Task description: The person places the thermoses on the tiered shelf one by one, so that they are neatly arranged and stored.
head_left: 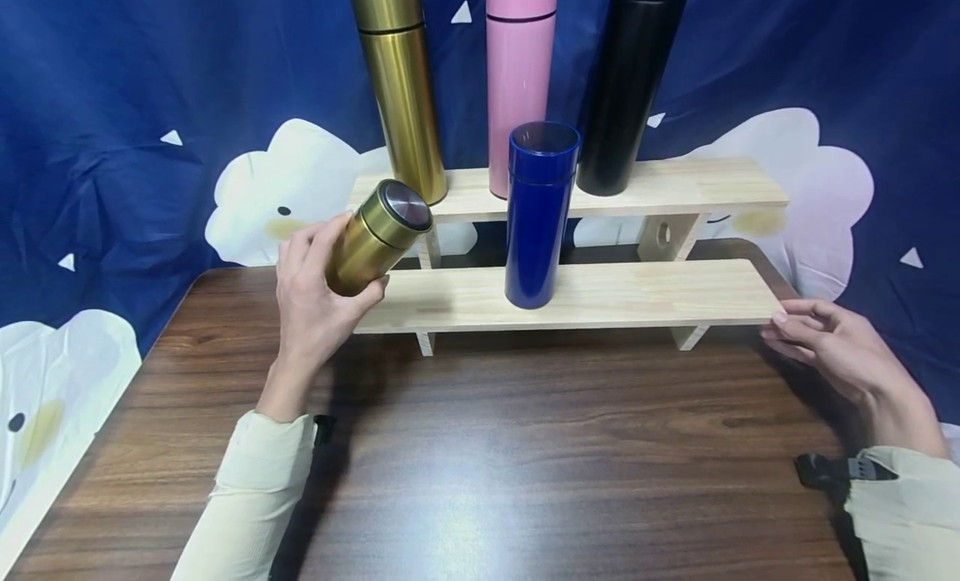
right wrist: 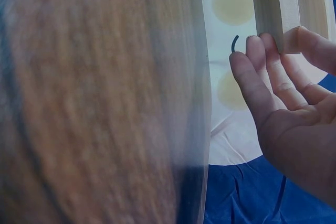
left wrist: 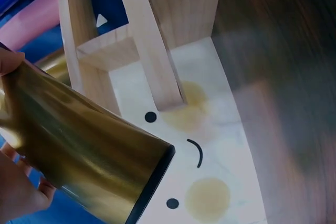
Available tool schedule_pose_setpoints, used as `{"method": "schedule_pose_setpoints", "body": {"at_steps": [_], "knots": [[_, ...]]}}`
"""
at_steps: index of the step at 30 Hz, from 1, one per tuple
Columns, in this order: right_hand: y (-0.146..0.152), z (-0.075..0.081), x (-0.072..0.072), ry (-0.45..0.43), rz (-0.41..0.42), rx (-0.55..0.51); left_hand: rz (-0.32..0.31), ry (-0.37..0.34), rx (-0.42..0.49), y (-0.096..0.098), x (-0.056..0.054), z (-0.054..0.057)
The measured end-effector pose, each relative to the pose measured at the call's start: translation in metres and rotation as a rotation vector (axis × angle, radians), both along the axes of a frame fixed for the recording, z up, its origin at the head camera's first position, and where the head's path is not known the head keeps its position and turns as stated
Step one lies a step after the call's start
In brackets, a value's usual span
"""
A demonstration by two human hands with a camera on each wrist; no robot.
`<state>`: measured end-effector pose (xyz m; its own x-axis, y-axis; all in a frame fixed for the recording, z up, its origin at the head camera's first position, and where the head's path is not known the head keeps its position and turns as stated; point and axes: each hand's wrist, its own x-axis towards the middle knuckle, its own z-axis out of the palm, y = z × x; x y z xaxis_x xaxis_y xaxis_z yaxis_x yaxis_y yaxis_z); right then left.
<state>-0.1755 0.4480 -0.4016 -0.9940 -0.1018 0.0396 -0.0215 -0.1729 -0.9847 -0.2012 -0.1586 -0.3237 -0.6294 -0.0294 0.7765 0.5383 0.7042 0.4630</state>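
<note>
My left hand (head_left: pixel 307 293) grips a gold thermos bottle (head_left: pixel 375 239) with a shiny dark-rimmed lid, tilted with its lid up to the right. It is held over the left end of a two-tier wooden stand (head_left: pixel 645 293). In the left wrist view, the bottle's black-edged base (left wrist: pixel 152 184) points away from the stand. My right hand (head_left: pixel 862 356) pinches the right end of the stand's lower shelf; in the right wrist view, the thumb lies against the board end (right wrist: pixel 290 40) and the fingers are behind it. A blue bottle (head_left: pixel 538 222) stands upright on the lower shelf.
On the upper shelf stand a taller gold bottle (head_left: pixel 401 97), a pink bottle (head_left: pixel 519 89) and a black bottle (head_left: pixel 630 89). The stand rests at the back of a dark wooden table (head_left: pixel 525 448). Behind hangs a blue cloth (head_left: pixel 187 64) with white cloud prints.
</note>
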Motion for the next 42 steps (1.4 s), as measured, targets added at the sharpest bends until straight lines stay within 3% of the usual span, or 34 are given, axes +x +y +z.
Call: {"method": "schedule_pose_setpoints", "body": {"at_steps": [13, 23, 42], "knots": [[-0.002, 0.002, 0.0, -0.014, 0.007, -0.036, -0.035, -0.001, -0.001, 0.019, -0.005, 0.007], [-0.003, 0.002, 0.0, -0.008, 0.001, -0.045, -0.058, 0.024, 0.082, 0.032, -0.009, 0.019], [-0.002, 0.002, 0.0, -0.011, 0.013, -0.023, -0.065, 0.025, 0.221, 0.048, -0.02, 0.023]]}}
